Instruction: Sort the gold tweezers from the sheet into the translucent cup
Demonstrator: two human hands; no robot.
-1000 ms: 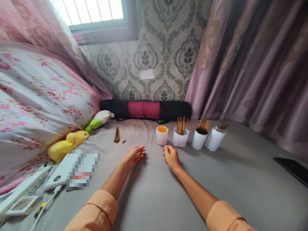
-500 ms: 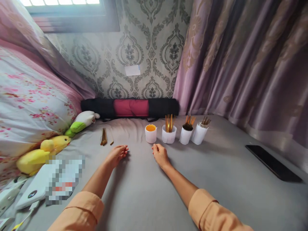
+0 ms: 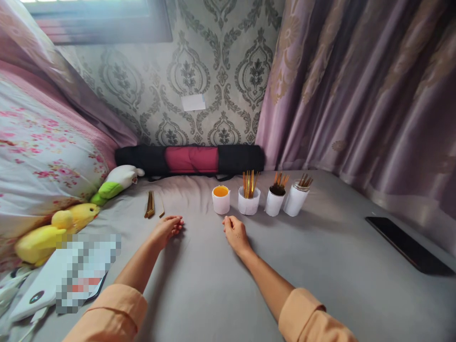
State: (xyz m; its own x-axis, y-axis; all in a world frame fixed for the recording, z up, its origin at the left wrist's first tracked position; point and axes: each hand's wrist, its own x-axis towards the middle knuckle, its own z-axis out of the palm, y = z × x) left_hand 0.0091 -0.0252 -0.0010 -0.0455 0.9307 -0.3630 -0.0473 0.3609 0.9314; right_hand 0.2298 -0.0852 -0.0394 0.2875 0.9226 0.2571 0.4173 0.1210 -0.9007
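My left hand (image 3: 168,231) rests on the grey sheet, its fingers loosely bent and slightly apart, with nothing seen in them. Just beyond it lie a bundle of thin gold-coloured bent rods (image 3: 149,205) and a single bent rod (image 3: 162,208). My right hand (image 3: 235,232) lies with fingers curled in; no object shows in it. Past its knuckles stands a white-wrapped cup with an orange-yellow inside (image 3: 221,204). To the right of that are a wider white cup (image 3: 248,206) holding upright gold rods, a white cup with orange-brown sticks (image 3: 274,204), and a tilted white cup with brownish rods (image 3: 295,200).
A black phone-like slab (image 3: 406,244) lies at the right. Along the wall runs a black and red roll (image 3: 192,159). Plush toys (image 3: 78,213), a white power bank (image 3: 39,289) with a cable and a blurred packet (image 3: 89,273) line the left side.
The view has shifted slightly, moving most things a little left in the picture. Both hands keep nearly the same pose and place on the sheet; the cups and rods stay put.
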